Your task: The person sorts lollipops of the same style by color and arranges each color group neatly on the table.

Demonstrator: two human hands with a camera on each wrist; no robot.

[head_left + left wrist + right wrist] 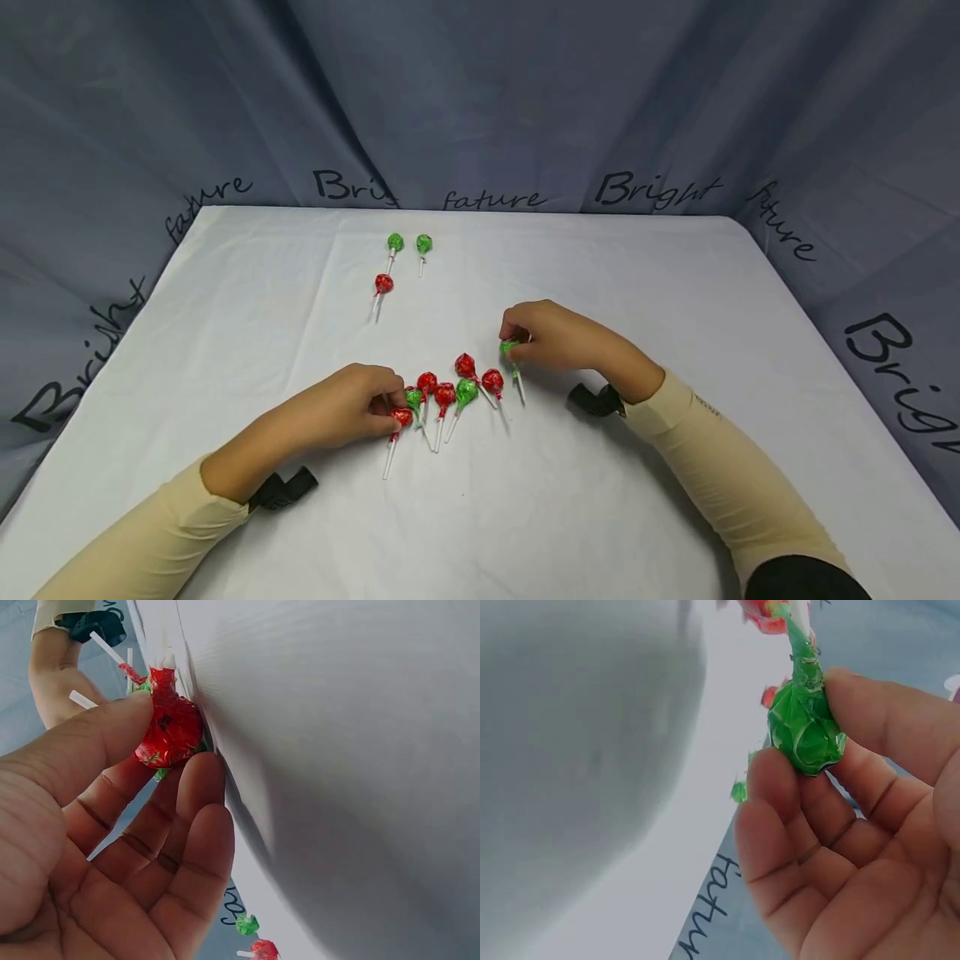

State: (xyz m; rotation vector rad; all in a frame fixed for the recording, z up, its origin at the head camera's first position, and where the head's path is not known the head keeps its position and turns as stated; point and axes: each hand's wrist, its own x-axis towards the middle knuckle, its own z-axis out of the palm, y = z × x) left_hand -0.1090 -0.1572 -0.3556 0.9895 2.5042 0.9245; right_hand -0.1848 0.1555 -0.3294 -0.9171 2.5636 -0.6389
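My right hand [558, 335] pinches a green lollipop [806, 729] by its wrapped head, thumb on one side and fingertips on the other. In the head view its white stick points down toward the front. On the left, my left hand [345, 408] holds a red lollipop [171, 727] between thumb and curled fingers, at the left end of a loose row. Close against those fingertips sits a green lollipop [413, 398], partly hidden by the hand. Between the hands lie several more, among them a red lollipop [444, 394] and a green lollipop [467, 392].
Farther back on the white tabletop [637, 267], two lollipops with green heads [424, 244] lie near a red lollipop [383, 284]. A grey curtain [480, 100] with black lettering hangs behind the table and round its sides. Each wrist wears a black camera [596, 400].
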